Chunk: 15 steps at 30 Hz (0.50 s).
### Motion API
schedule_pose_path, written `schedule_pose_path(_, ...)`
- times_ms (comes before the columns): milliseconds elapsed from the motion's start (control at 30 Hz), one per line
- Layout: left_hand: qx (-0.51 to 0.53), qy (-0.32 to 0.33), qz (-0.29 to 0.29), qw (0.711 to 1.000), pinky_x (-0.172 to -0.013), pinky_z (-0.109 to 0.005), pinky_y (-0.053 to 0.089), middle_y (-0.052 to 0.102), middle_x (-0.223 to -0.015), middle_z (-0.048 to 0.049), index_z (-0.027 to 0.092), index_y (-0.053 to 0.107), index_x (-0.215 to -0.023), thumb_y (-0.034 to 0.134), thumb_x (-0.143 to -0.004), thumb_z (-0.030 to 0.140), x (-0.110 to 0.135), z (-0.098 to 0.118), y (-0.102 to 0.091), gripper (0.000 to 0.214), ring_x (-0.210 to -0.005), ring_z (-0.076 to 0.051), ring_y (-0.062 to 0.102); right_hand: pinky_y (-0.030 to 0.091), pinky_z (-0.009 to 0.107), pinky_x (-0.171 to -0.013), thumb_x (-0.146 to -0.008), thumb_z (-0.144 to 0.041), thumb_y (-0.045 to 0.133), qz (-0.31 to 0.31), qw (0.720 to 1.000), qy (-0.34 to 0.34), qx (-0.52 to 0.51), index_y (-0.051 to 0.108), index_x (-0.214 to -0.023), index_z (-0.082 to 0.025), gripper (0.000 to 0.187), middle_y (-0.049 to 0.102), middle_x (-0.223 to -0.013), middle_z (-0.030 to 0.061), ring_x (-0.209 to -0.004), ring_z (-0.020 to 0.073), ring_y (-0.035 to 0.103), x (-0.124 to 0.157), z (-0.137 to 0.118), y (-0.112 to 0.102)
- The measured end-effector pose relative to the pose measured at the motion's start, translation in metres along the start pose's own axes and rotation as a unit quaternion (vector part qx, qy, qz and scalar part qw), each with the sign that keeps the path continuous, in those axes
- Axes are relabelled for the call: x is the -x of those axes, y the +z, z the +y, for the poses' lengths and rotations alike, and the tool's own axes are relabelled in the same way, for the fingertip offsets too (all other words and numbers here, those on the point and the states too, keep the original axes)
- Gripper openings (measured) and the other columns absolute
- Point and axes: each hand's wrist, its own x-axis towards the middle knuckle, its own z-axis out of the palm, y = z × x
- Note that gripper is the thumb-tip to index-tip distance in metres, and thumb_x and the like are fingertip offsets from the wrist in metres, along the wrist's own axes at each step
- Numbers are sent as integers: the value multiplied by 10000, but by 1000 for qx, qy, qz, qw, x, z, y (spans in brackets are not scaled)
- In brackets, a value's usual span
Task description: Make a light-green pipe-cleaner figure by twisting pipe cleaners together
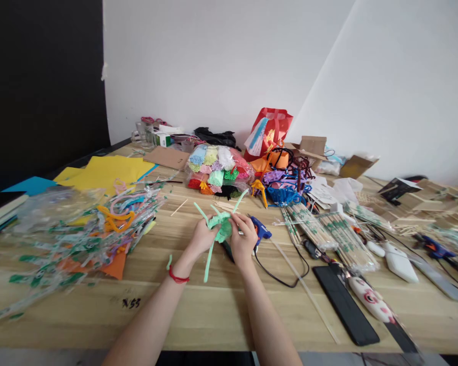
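- Forearms enter my view from 6 o'clock and meet above the middle of the wooden table (213, 315). A red string (177, 278) circles the left wrist.
- Left hand (203, 238): fingers curled shut on the left side of the green pipe-cleaner piece (222, 226).
- Right hand (243, 239): fingers closed on the right side of the same piece, thumb on top. The two hands almost touch.
- Green pipe-cleaner piece: held between both hands just above the tabletop. I see loose ends fanning towards 11 and 1 o'clock, and one long end hanging towards 6 o'clock.
- At 4 o'clock from the hands, near the table's front edge, a black slab (345, 304) lies flat. Whether it is a phone or a case I cannot tell.
- Just beside the right hand at 3 o'clock lies a blue glue gun (260, 230), with its black cord (278, 277) looping towards 5 o'clock.
- Further along at 3 o'clock, stick bundles (328, 231) in clear wrap lie side by side.
- At 9 o'clock, clear packets (80, 229) with coloured contents are heaped and partly blurred.
- At 10 o'clock, behind the packets, yellow sheets (107, 170) lie flat.
- At 12 o'clock, a bag of coloured fuzzy pieces (217, 170) sits beyond the hands. A blue basket (284, 195) stands at 1 o'clock.
- Farthest back at 1 o'clock, a red bag (270, 129) stands against the white wall (213, 61).
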Motion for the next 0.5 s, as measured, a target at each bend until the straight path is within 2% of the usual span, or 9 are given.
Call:
schedule_pose_path(133, -17, 12, 8, 1000, -733, -290, 455, 662, -764, -25, 172, 640, -829, 625, -615, 151, -2, -2, -1, 215, -773, -192, 606, 504, 341, -752, -803, -220, 575, -15, 1000, 17, -3, 697, -900, -215, 156, 628, -884, 69, -829, 186, 602, -5, -2, -3)
schedule_pose_path(300, -20, 17, -4, 1000, -740, -294, 455, 660, -744, -25, 173, 635, -816, 627, -628, 169, -1, -1, -1, 188, -794, -202, 604, 467, 388, -840, -817, -179, 548, -47, 999, -13, 2, 676, -893, -204, 151, 660, -928, 74, -913, 203, 593, -8, -4, -5)
schedule_pose_path(500, -25, 25, -7, 999, -752, -296, 449, 663, -752, -25, 184, 637, -806, 637, -618, 175, -2, -2, -1, 187, -809, -207, 605, 472, 371, -800, -839, -176, 507, -70, 997, -33, 20, 651, -878, -204, 153, 679, -857, 62, -843, 197, 607, -7, -3, -7)
